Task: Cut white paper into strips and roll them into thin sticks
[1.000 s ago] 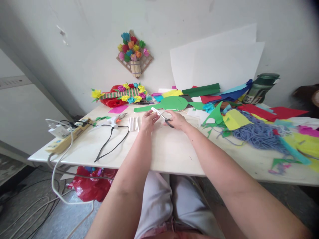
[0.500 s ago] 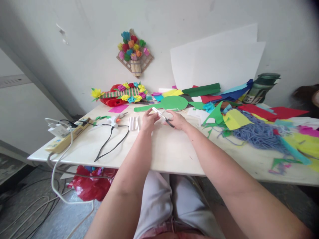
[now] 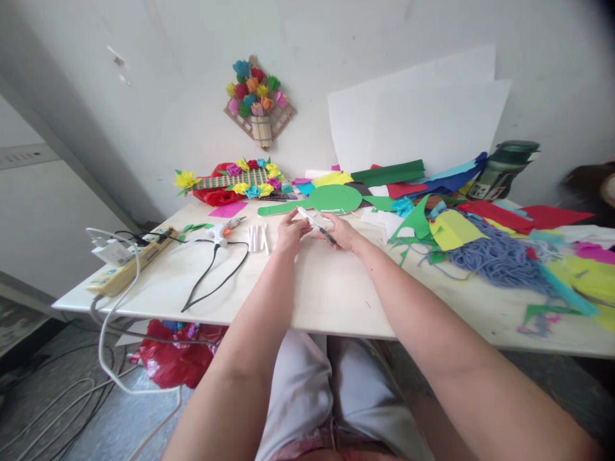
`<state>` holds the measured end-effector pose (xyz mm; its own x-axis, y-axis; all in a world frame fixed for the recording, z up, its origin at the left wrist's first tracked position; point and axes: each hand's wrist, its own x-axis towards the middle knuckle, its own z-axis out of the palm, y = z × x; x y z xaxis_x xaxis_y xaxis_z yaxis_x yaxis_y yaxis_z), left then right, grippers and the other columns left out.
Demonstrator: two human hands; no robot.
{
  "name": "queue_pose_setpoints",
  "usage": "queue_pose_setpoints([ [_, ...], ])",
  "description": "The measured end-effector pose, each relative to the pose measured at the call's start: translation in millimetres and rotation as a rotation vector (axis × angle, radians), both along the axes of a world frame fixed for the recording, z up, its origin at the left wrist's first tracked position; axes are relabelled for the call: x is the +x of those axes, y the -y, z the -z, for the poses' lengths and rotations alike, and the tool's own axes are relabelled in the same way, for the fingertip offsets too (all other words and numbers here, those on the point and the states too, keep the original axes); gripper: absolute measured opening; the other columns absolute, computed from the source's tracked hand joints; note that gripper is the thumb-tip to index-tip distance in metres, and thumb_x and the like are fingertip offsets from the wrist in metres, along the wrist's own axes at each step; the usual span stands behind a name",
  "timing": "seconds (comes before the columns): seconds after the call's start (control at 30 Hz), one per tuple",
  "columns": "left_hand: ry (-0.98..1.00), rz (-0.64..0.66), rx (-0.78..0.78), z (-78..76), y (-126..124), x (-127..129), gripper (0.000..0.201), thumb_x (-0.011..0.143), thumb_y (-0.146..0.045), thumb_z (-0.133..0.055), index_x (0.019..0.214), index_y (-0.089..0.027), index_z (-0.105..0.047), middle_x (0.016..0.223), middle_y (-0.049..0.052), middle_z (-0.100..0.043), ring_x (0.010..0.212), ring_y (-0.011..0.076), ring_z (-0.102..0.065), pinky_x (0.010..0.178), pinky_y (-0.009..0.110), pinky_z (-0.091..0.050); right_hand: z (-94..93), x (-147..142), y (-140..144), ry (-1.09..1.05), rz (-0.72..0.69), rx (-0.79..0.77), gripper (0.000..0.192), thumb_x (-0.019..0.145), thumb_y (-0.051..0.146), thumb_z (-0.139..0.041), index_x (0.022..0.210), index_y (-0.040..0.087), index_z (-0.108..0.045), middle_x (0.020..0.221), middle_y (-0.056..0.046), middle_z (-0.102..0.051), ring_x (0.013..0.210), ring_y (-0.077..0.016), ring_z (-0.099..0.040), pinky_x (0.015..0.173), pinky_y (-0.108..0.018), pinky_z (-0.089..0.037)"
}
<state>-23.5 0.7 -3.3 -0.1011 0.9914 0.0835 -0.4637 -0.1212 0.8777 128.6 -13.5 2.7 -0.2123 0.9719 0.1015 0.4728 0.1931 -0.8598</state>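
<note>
Near the middle of the table, my left hand (image 3: 291, 234) is closed on a small white rolled piece (image 3: 302, 212), perhaps paper. My right hand (image 3: 344, 233) is wrapped round the dark handles of a pair of scissors (image 3: 328, 237), whose blades point at the white piece; fingers partly cover where they meet. Several short white rolls (image 3: 258, 239) lie in a row just left of my left hand. Behind both hands rests a green guitar-like cutout (image 3: 334, 197) with a round body and a long neck.
A glue gun (image 3: 220, 234) with a black cord lies left, beside a power strip (image 3: 115, 272). At the back sits a flower-trimmed guitar craft (image 3: 230, 182). Coloured paper (image 3: 456, 230), blue-grey yarn (image 3: 500, 259) and a dark green bottle (image 3: 504, 171) crowd the right side.
The scissors have turned slightly and their handles look closer together. My two hands have shifted a little to the right, with the white piece still in the left.
</note>
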Motion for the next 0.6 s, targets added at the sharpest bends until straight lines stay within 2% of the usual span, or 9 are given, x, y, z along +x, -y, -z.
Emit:
queue_pose_setpoints([
  [0.17,0.012,-0.006,0.004,-0.3,-1.1,-0.8,0.068,0.063,-0.005,-0.063,0.129,-0.008,-0.047,0.055,-0.004,-0.058,0.052,0.0109,-0.058,0.071,0.03,-0.05,-1.5,-2.6,-0.9,0.064,0.016,0.06,0.084,0.066,0.055,-0.068,0.137,0.023,-0.04,0.057,0.006,-0.055,0.043,-0.0093,-0.047,0.041,-0.02,-0.037],
  [0.33,0.037,-0.021,-0.026,-3.2,2.2,-0.1,0.075,0.064,-0.003,-0.062,0.135,-0.004,-0.037,0.055,-0.004,-0.059,0.052,0.0109,-0.058,0.07,0.029,-0.05,-3.5,-3.0,-1.3,0.129,0.061,0.091,0.085,0.062,0.057,-0.069,0.136,0.023,-0.043,0.06,0.005,-0.058,0.044,-0.0091,-0.046,0.045,-0.021,-0.039],
  [0.6,0.024,-0.008,-0.038,-1.5,0.3,-1.3,0.07,0.065,-0.002,-0.062,0.131,-0.005,-0.04,0.054,-0.005,-0.057,0.052,0.0096,-0.057,0.067,0.027,-0.049,-2.6,-2.8,-5.6,0.226,0.096,0.16,0.082,0.062,0.055,-0.07,0.133,0.021,-0.047,0.072,0.0,-0.064,0.059,-0.0131,-0.055,0.056,-0.025,-0.045],
])
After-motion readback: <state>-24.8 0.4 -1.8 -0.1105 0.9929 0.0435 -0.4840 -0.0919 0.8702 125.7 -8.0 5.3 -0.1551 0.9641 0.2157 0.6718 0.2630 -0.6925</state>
